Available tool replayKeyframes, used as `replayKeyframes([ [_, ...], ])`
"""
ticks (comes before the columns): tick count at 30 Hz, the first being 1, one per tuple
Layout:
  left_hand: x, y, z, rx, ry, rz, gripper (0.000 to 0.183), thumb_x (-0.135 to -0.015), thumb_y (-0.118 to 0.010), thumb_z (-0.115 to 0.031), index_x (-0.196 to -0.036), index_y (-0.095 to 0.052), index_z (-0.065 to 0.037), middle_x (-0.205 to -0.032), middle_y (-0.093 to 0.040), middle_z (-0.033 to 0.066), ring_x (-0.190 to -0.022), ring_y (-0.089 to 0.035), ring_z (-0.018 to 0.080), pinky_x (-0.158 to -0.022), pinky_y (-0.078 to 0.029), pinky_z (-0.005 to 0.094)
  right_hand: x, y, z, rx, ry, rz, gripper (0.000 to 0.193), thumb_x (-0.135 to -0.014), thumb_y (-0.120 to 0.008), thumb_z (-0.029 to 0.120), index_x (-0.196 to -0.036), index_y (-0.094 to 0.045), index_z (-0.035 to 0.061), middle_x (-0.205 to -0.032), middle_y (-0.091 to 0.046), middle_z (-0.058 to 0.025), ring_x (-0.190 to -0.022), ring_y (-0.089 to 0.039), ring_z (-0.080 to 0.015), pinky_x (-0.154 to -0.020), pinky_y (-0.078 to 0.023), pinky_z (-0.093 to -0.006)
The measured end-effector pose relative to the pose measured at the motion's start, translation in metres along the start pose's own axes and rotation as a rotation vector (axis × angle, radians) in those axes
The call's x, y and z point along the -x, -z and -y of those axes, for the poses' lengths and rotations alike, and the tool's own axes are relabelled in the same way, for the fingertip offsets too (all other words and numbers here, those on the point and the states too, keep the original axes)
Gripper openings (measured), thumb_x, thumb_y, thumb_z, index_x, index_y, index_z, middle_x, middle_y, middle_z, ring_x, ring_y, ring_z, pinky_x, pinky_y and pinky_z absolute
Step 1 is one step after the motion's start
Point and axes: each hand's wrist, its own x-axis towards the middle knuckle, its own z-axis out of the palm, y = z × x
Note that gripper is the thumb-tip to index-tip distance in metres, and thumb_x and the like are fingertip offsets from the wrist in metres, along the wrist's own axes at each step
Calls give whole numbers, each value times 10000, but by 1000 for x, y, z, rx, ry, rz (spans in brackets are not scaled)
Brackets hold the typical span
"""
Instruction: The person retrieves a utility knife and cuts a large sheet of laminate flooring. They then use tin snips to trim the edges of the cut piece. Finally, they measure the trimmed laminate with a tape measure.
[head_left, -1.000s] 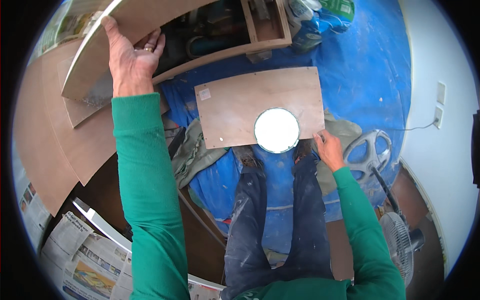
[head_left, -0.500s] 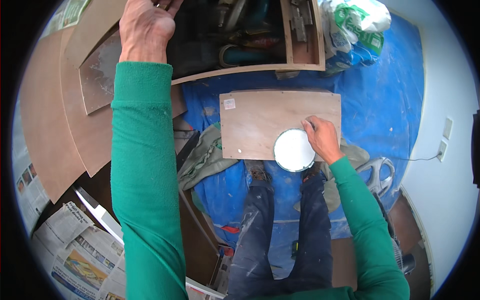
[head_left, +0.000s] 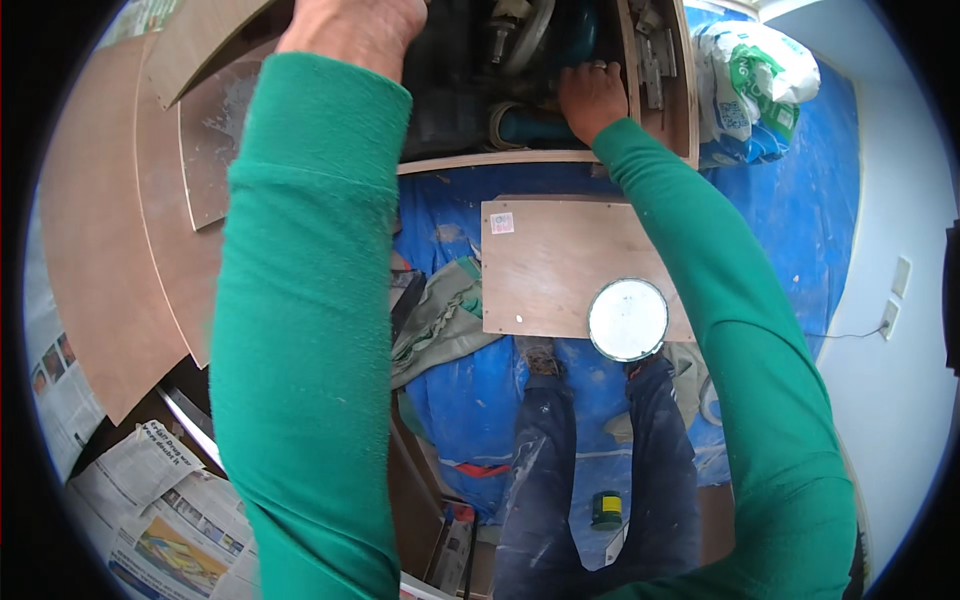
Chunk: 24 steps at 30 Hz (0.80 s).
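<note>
Two green sleeves rise from the lower edge toward a wooden toolbox (head_left: pixel 600 160) at twelve o'clock. At nine o'clock curved plywood sheets (head_left: pixel 100 250) lie stacked in overlapping arcs, and at seven o'clock newspapers (head_left: pixel 150 510) lie spread beside them. The left hand (head_left: pixel 355 30) is up at eleven o'clock, at the top edge of the view, knuckles toward the camera, next to the upper edge of a raised board (head_left: pixel 215 45); its fingers are curled, but whether they clamp the board cannot be told, since the fingertips are out of sight. Near the centre a grey-green rag (head_left: pixel 440 320) lies crumpled on a blue tarp (head_left: pixel 800 200). Just right of the rag a flat plywood panel (head_left: pixel 560 270) rests on the tarp, with a small sticker near its top left corner. A round white lid (head_left: pixel 627 319) sits on the panel's lower right corner, overhanging the edge slightly. Below it, at six o'clock, the person's paint-flecked trousers (head_left: pixel 600 470) stand on the tarp, and a small dark can with a yellow-green band (head_left: pixel 606 509) sits between the legs. The right hand (head_left: pixel 592 98) is inside the toolbox at one o'clock, a ring on one finger, fingers bent down among the dark tools (head_left: pixel 530 40) and touching a teal tube (head_left: pixel 535 125); a closed grip is not clear. A white and green sack (head_left: pixel 755 90) leans just right of the toolbox. A wall socket (head_left: pixel 895 290) sits at three o'clock.
</note>
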Motion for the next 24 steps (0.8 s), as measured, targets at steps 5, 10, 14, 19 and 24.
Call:
replayKeyframes([
  [5,6,1,6,15,29,93,586,-984,-692,-523,-1264,-617,-14,-1047,-699,168,-994,-674,315,-970,-506,530,25,14,-19,-333,52,94,233,-905,-668,227,-1059,-658,53,-983,-687,-144,-905,-697,-354,-775,-550,-470],
  [10,16,5,5,24,112,-7,572,-995,-680,-523,-1201,-656,10,-944,-713,120,-888,-676,238,-858,-546,427,108,109,-19,-544,-151,-179,221,-860,-732,189,-1023,-644,68,-964,-656,-140,-841,-690,-372,-661,-551,-463],
  [14,24,36,53,243,297,161,610,-1063,-603,-404,-1497,-429,-13,-1501,-494,266,-1399,-489,427,-1208,-363,581,250,163,-22,-856,-368,-101,215,-838,-763,148,-993,-648,51,-917,-667,-176,-817,-671,-402,-670,-527,-483],
  [19,93,69,154,793,580,58,1069,-902,-820,-334,-1602,-112,56,-1654,-232,261,-1541,-243,448,-1288,-209,570,425,219,-6,-1038,-927,320,239,-848,-747,200,-841,-669,-25,-690,-643,-218,-576,-606,-320,-604,-479,-430],
  [24,136,76,188,721,624,65,1191,-913,-783,-418,-1610,45,79,-1652,-200,325,-1508,-319,484,-1242,-335,535,541,277,-20,-1297,-1216,526,262,-877,-749,195,-777,-605,0,-601,-575,-17,-542,-559,-126,-526,-423,-343],
])
